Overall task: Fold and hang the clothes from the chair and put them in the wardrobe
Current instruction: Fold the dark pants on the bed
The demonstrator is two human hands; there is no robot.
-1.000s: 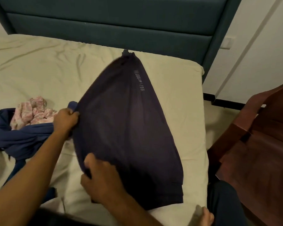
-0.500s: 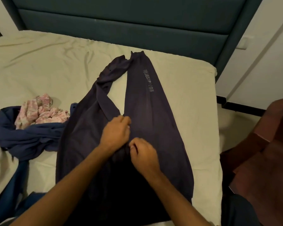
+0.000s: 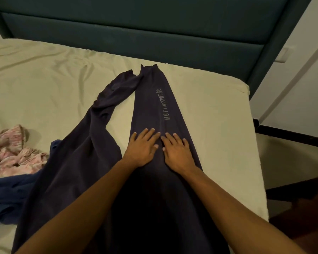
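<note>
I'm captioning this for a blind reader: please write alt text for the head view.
Both hands, left hand and right hand, press flat on dark purple trousers spread on a cream-sheeted bed; pink and blue clothes lie left.

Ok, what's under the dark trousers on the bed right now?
The dark trousers lie on the cream bedsheet, and their left edge overlaps the blue garment. Both hands, left hand and right hand, press flat on top. Anything else beneath is covered.

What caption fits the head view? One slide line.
Both hands, left hand and right hand, press flat on dark track pants spread on the bed.
</note>
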